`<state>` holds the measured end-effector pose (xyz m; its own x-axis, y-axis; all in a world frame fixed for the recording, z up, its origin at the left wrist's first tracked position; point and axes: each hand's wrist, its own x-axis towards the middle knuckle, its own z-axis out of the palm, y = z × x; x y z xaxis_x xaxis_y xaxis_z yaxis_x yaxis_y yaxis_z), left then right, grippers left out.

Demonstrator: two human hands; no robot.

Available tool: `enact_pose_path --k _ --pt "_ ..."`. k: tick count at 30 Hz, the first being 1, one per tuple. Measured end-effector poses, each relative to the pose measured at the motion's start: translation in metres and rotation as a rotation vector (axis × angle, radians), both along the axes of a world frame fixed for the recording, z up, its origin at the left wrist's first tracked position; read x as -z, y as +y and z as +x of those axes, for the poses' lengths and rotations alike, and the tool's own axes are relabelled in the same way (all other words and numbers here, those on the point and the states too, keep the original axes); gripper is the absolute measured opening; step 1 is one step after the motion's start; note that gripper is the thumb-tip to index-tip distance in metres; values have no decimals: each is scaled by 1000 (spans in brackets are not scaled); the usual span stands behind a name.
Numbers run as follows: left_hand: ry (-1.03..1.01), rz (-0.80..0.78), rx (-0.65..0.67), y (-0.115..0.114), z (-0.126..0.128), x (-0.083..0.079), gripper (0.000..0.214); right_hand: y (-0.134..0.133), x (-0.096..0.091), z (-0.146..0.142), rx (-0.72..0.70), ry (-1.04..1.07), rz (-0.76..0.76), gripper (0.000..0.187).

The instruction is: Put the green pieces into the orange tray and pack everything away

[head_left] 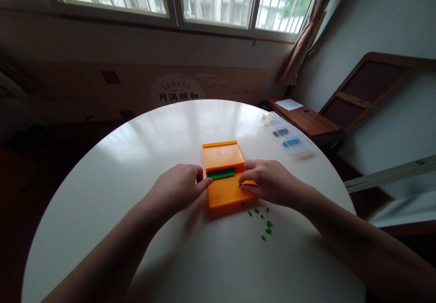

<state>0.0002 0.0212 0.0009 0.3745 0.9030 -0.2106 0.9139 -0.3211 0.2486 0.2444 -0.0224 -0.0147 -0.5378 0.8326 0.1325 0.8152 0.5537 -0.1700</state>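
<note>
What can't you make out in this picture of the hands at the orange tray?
Head view, the only one:
Right hand: whether it pinches anything; curled fingers hide it.
Green strip in the orange tray: pieces too small to count.
Clear bags: contents blurred.

A flat orange tray (223, 156) is laid lengthwise toward twelve o'clock. A green ridged strip (220, 174) is set across its middle. Small loose green pieces (264, 219) are scattered just beyond its edge at five o'clock.
</note>
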Motion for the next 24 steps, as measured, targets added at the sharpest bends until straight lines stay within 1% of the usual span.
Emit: enact_pose_path --k 4,11,20,24 --pt "12 2 5 -1 0 0 37 5 4 -3 -3 -10 -13 16" --pt "0 4 -4 0 0 2 38 8 9 -2 148 35 46 22" --pt "-19 16 -9 -2 -1 0 38 6 11 -3 162 73 2 22" --pt "-21 18 -6 -2 -1 0 39 9 14 -5 204 75 -1 23"
